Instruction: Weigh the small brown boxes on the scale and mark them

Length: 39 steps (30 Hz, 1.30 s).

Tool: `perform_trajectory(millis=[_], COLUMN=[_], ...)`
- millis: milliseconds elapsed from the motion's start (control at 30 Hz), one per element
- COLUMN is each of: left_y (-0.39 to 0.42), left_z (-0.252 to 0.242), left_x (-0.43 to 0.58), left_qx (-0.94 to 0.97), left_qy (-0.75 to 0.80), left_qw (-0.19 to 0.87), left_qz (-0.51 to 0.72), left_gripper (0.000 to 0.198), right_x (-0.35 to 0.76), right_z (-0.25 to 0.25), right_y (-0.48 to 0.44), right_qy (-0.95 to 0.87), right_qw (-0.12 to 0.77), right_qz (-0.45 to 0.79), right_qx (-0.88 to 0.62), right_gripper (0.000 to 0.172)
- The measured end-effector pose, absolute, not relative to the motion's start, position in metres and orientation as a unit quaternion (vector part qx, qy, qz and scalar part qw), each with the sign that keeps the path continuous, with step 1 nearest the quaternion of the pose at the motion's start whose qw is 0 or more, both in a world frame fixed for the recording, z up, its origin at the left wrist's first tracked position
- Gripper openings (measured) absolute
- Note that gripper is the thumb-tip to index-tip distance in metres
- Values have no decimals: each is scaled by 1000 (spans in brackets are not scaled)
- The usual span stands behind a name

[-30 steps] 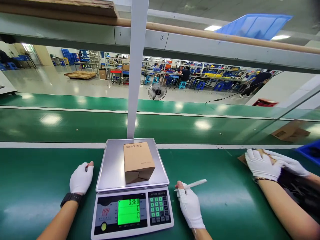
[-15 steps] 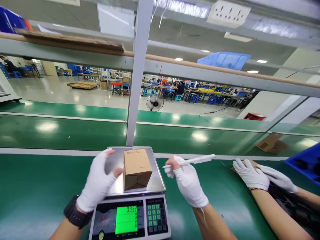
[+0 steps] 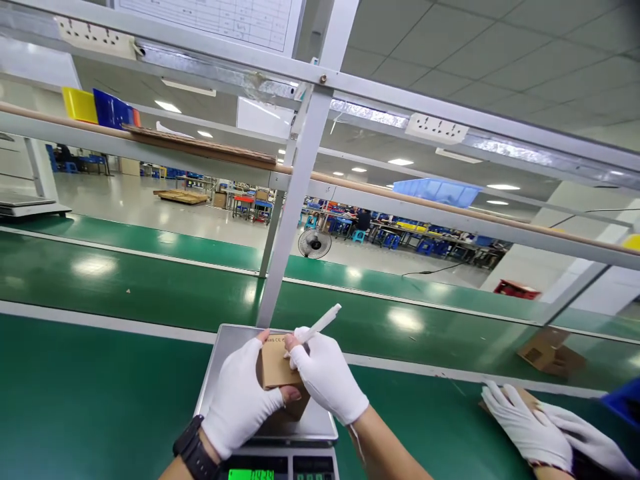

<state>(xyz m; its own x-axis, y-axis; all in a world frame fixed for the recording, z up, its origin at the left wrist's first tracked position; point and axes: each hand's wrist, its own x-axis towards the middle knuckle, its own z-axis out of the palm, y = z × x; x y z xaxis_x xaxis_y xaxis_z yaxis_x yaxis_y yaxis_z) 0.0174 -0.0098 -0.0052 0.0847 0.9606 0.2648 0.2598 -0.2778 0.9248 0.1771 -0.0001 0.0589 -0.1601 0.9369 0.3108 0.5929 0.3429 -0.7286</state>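
A small brown cardboard box [image 3: 277,368] sits on the metal pan of a digital scale [image 3: 231,341]. My left hand [image 3: 240,398], in a white glove with bare fingertips, grips the box from its left, with the thumb at the near side and a fingertip at the far top edge. In my right hand [image 3: 330,379], gloved alike, is a white pen [image 3: 324,322]. Its lower end points at the box's top face, where the fingers partly cover printed marks. The scale's green display [image 3: 251,475] is cut off by the lower edge of the picture.
To the right, a co-worker's gloved hands [image 3: 530,423] rest on a flat brown cardboard piece [image 3: 525,399]. Behind the scale rises a metal post [image 3: 295,200]. Another carton [image 3: 550,352] lies on the green surface beyond, and a blue bin [image 3: 625,407] stands at the right edge.
My left hand has closed on the box. My right hand has brought the pen left, onto the box's top. The view has tilted up, and the display reading is different.
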Motion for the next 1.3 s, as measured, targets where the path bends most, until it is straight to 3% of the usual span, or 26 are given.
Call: perform_trajectory(millis=[700, 967, 1033, 1200, 1300], left_y=[-11, -7, -10, -20, -11], left_z=[-1, -8, -11, -26, -28], left_x=[19, 17, 19, 20, 6], left_qx=[637, 641, 654, 727, 755], left_qy=[487, 481, 496, 450, 408], left_qw=[362, 364, 306, -63, -68], left_qz=[475, 474, 483, 515, 509], left_gripper=[91, 91, 86, 57, 40], right_x=[176, 178, 177, 167, 165], right_z=[57, 50, 44, 31, 31], right_y=[-3, -1, -3, -33, -38], right_qy=[-714, -694, -669, -599, -633], right_qw=[388, 435, 478, 571, 534], right_qz=[194, 190, 196, 367, 416], right_qx=[-549, -542, -534, -425, -375], right_gripper=[34, 38, 41, 46, 51])
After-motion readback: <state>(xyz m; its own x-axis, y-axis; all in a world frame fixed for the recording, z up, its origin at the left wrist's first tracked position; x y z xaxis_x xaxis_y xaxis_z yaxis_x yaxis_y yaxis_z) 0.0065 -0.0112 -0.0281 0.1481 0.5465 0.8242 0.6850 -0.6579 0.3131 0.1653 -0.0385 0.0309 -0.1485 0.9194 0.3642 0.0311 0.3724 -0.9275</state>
